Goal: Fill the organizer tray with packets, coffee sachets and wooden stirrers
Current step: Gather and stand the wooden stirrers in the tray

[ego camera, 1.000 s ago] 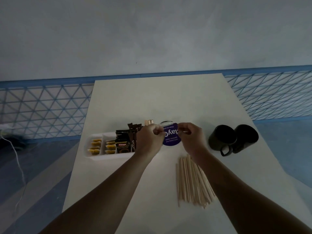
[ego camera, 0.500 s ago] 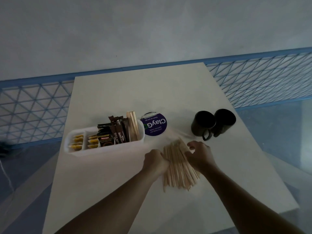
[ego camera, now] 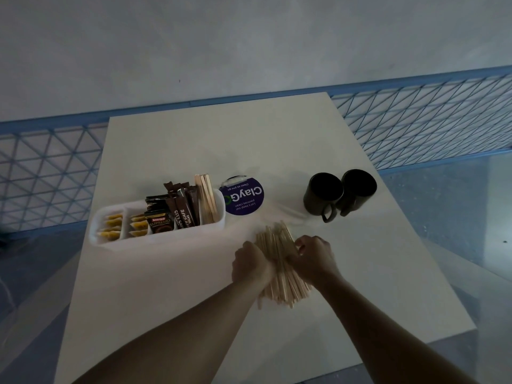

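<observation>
While we look down from the head camera, both forearms reach in over the near edge of the white table, and the widest open tabletop lies between the row of things and the far edge, with another bare stretch along the near left corner. The loose stirrers lie fanned in a pile at the middle of the table, nearer the near edge. Our left hand is curled into a fist against the pile's left side; its fingers are hidden, so we cannot tell whether it grips. Our right hand has its fingers curled onto the sticks at the pile's right side. The organizer tray sits close to the left edge, holding yellow packets in its two left compartments, then coffee sachets, then upright tray stirrers at its right end. On the sachets we read "SUPREMO", "CAFE" and "SUGAR". Just beside the tray's right end, a round purple sticker reads, upside down to us, "ClayGo", "Clean as you go" and "Let's keep our pantries clean". Two black mugs stand touching near the right edge. Beyond the far edge runs a blue lattice railing under a grey wall; the light is dim.
</observation>
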{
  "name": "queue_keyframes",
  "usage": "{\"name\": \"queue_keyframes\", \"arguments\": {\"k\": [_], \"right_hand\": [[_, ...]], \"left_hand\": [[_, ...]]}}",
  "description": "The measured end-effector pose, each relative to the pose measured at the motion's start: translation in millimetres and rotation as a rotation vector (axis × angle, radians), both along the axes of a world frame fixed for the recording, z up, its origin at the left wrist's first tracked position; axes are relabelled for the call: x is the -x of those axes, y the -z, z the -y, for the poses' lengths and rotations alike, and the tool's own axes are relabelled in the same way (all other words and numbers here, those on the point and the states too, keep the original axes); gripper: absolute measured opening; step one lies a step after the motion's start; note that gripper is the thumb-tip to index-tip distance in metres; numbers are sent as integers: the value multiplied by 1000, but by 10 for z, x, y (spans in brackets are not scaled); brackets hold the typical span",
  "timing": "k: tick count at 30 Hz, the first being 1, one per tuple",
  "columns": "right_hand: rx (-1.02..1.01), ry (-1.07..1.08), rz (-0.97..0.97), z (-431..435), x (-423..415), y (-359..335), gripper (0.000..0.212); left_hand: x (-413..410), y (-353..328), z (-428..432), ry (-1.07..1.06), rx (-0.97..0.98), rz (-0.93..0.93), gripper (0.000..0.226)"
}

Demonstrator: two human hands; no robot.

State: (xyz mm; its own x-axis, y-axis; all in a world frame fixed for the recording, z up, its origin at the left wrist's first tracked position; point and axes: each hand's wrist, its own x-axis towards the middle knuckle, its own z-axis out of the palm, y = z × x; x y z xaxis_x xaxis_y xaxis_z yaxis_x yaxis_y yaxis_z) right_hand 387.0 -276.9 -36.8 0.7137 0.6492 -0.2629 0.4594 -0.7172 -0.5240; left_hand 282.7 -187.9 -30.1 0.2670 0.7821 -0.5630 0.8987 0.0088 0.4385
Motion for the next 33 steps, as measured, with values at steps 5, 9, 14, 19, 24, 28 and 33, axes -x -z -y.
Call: {"name": "queue_keyframes", "arguments": {"k": [5, 9, 14, 19, 24, 28, 33], "right_hand": [[0, -18, -6, -47, -12, -17, 19], [14, -1, -1, -65, -25, -12, 20], [-1, 6, -13, -64, -49, -5, 25], [22, 6, -2, -65, -79, -2, 19], [27, 3, -6, -73, -98, -17, 19], [19, 18, -21, -82, -113, -29, 25], [22, 10, -41, -104, -131, -54, 25]], "left_hand": [[9, 33, 5, 45, -69, 23, 23], [-3, 37, -5, 64, -96, 3, 20], [-8, 26, -35, 83, -100, -3, 22], [-6, -13, -73, 106, -82, 11, 19], [21, -40, -128, 106, -33, 42, 19], [65, -61, -180, 102, -10, 92, 17], [121, -107, -260, 61, 38, 168, 14]]}}
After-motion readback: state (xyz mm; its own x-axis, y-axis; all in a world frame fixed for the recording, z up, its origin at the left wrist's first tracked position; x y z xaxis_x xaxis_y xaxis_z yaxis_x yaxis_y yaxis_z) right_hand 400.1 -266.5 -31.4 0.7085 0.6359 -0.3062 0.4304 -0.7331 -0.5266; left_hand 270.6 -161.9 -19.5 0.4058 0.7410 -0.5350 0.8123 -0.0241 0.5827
